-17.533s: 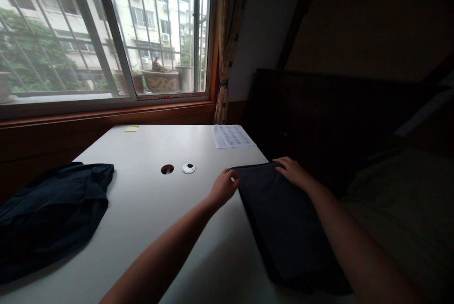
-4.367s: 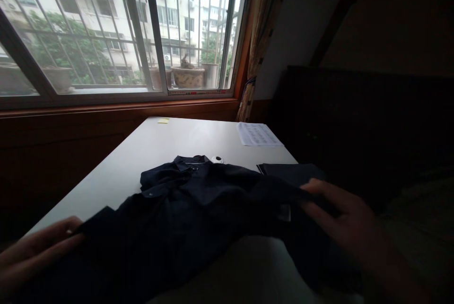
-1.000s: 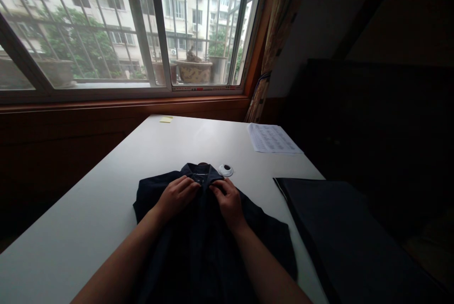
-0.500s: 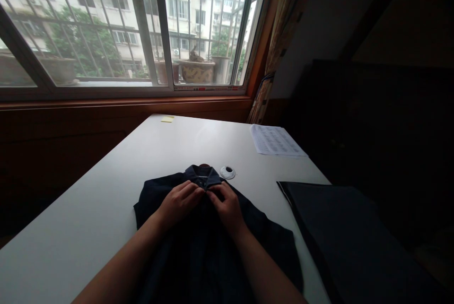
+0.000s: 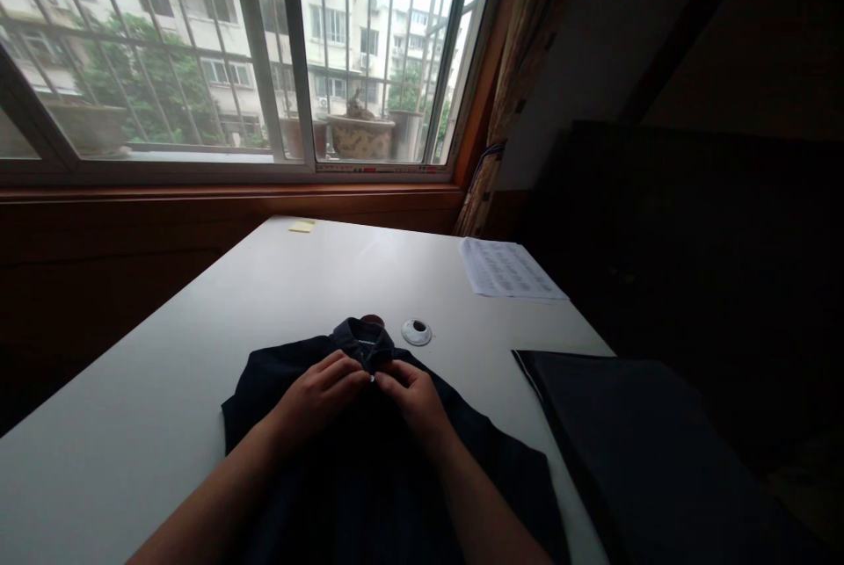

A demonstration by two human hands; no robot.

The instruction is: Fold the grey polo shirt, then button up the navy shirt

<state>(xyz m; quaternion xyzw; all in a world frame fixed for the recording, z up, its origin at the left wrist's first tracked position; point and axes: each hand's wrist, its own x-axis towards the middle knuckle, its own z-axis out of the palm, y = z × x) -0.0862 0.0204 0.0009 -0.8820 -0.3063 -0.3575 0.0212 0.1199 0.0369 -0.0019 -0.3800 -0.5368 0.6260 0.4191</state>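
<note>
The dark shirt [image 5: 362, 477] lies spread on the white table [image 5: 198, 345], and its collar [image 5: 364, 338] points to the window [image 5: 224, 47]. The left hand [image 5: 323, 394] and the right hand [image 5: 412, 394] meet at the front of the shirt, just below the collar. The grip of each hand is closed on the cloth there, with thumb and fingers together. Near the collar, on its right, is a round white cover [image 5: 417, 332] with a dark hole. To the right of the shirt lies a dark folded cloth [image 5: 646, 442]. Printed papers [image 5: 511, 269] and a yellow note [image 5: 302, 226] lie at the far side of the table.
</note>
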